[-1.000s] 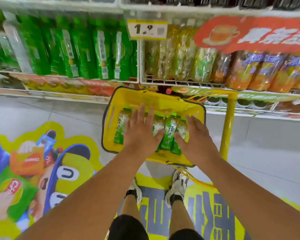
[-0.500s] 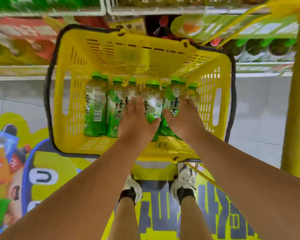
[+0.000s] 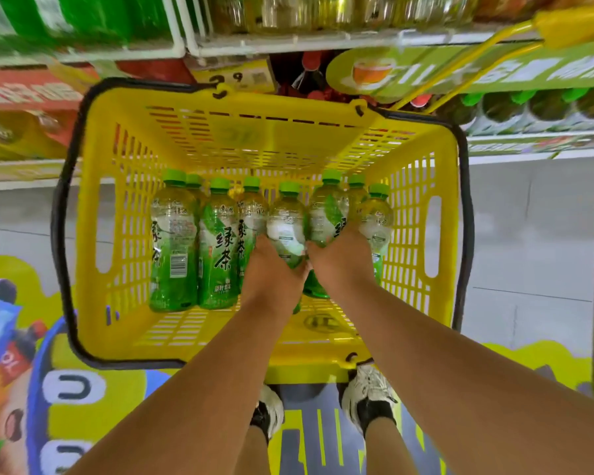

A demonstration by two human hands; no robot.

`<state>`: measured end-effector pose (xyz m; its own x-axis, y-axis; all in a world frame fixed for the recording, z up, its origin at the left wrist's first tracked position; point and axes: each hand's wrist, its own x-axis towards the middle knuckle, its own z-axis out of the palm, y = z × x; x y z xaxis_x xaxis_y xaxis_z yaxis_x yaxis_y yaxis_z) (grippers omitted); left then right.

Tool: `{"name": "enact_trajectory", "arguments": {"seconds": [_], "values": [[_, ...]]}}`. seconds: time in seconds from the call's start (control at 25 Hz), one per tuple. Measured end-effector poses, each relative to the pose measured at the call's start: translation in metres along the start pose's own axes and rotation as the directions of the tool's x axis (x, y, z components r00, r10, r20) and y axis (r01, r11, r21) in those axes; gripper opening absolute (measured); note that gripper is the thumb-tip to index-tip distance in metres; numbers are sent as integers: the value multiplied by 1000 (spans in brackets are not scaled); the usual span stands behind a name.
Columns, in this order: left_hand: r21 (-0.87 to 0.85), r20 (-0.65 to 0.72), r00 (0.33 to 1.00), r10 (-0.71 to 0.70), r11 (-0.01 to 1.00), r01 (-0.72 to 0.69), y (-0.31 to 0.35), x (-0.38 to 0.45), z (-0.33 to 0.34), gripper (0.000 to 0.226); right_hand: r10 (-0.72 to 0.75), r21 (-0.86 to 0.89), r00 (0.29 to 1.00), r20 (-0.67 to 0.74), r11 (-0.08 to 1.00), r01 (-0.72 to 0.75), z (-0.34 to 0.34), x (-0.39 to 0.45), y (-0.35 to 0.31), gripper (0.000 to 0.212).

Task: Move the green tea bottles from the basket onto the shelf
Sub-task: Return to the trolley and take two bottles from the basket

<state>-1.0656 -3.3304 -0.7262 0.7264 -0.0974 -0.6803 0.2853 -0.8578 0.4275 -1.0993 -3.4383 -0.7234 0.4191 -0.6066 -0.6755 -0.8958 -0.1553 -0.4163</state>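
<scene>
Green tea bottles [image 3: 216, 248] upright in row across middle of yellow basket [image 3: 261, 135], caps toward shelf [image 3: 288, 46]; left hand [image 3: 271, 272] curled round bottle in mid-row, right hand [image 3: 340, 262] curled round bottles near basket's right wall; two leftmost bottles untouched; white sneakers [image 3: 367, 399] below basket's near edge

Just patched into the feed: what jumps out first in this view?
A bright yellow basket with a black rim fills the centre, a row of green tea bottles lying across its floor. Both hands are down in it: the left hand and right hand each grip bottles right of middle. Stocked drink shelves run across the top.
</scene>
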Motion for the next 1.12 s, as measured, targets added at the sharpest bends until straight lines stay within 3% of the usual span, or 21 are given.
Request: {"name": "enact_trajectory", "arguments": {"seconds": [0.12,0.32,0.52,0.84,1.12], "values": [[-26,9,997,-79,997,79,-5,4,-9,76,44,74,998,45,996,-48,8,8,1,57],[-98,-5,996,-84,992,83,-7,3,-15,51,81,134,995,59,987,-88,7,8,-1,54],[-112,-4,998,-67,991,66,8,-14,-33,45,22,165,998,64,986,-33,-14,-3,3,37],[-157,-55,997,48,986,-56,46,-57,-83,39,-107,227,993,43,969,95,-69,-46,-8,37],[-167,-79,994,72,982,-85,84,-147,-142,39,-108,354,993,39,931,87,-151,-127,-32,27]]}}
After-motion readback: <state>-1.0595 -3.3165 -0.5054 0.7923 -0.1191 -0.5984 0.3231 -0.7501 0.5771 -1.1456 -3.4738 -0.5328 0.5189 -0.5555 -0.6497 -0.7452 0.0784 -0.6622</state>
